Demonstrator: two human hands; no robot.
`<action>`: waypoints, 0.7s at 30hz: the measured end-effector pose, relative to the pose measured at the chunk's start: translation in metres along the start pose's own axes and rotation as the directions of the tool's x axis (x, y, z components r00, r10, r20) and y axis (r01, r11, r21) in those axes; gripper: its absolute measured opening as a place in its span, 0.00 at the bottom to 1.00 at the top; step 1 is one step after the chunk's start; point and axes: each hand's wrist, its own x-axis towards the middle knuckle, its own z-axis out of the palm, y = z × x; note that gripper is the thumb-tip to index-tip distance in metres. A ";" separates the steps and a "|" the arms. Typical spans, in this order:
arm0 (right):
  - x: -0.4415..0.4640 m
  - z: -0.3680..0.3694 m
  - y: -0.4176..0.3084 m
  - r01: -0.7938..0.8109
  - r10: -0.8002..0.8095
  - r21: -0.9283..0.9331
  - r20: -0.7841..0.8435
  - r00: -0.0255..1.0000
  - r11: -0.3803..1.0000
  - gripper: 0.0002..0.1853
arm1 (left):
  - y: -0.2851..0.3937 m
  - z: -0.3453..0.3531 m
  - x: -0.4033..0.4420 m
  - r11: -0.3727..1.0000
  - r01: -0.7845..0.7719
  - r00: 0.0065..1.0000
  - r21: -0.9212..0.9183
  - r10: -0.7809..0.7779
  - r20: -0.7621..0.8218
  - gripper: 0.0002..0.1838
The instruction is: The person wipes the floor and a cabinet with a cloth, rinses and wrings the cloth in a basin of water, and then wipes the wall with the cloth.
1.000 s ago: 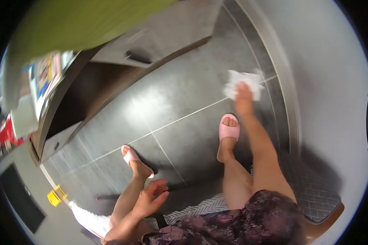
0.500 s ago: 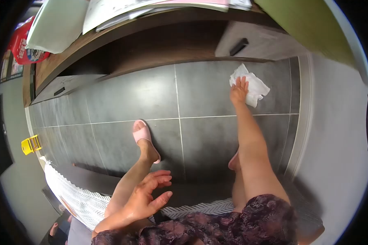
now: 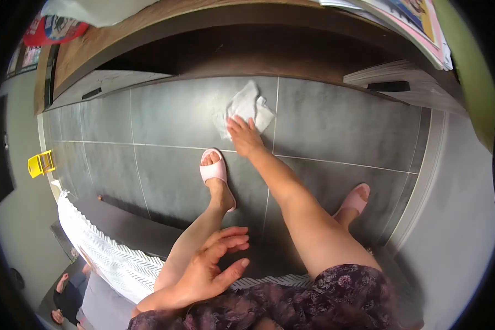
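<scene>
On the grey tiled floor (image 3: 330,121) lies a thin, crumpled white cloth (image 3: 253,104); whether it is fabric or paper I cannot tell. My right hand (image 3: 245,137) rests flat on its near edge, fingers spread and pressing it down from above. The right arm reaches far forward. Close to my body, my left hand (image 3: 212,267) hovers over my left leg with nothing in it, its fingers loosely bent and apart from the thumb. A pink slipper (image 3: 213,170) is on my left foot, and another pink slipper (image 3: 356,201) is on my right.
A wooden cabinet (image 3: 203,69) runs along the far side, with papers (image 3: 418,27) on top. At left stands a small yellow chair-shaped object (image 3: 40,164). A wall (image 3: 462,181) borders the right. Another person (image 3: 69,297) shows at lower left beyond the patterned cover (image 3: 110,258).
My right hand has swept the white cloth leftward across the floor, away from the right wall. The whole view has shifted too. My left hand keeps nearly the same pose.
</scene>
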 end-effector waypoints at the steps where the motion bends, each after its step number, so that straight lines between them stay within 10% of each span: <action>1: -0.016 0.006 -0.003 0.064 -0.064 -0.004 -0.003 0.998 0.998 0.20 | -0.001 0.001 -0.001 1.000 -0.002 1.000 -0.018 0.002 0.002 0.18; 6: -0.081 -0.007 0.042 -0.075 0.059 0.422 0.050 0.997 0.903 0.16 | 0.001 0.005 -0.012 0.999 -0.046 0.998 0.015 0.045 0.052 0.17; 10: -0.112 -0.064 0.086 0.044 0.138 0.577 -0.269 0.953 0.816 0.14 | 0.009 -0.004 -0.018 0.995 -0.059 0.995 0.081 0.052 0.085 0.16; 13: -0.108 -0.100 0.118 -0.056 0.090 0.084 -0.489 0.868 0.995 0.13 | 0.008 -0.010 -0.022 0.997 -0.072 0.996 0.033 0.070 0.056 0.16; 17: -0.087 -0.044 0.126 -0.446 0.461 0.120 -0.275 0.844 0.887 0.12 | 0.004 -0.018 -0.020 0.996 -0.087 0.994 0.018 0.085 0.062 0.16; 21: -0.039 -0.017 0.034 -0.424 0.432 0.096 -0.084 0.898 0.900 0.15 | -0.004 -0.021 -0.017 0.998 -0.053 0.997 -0.025 0.054 0.051 0.16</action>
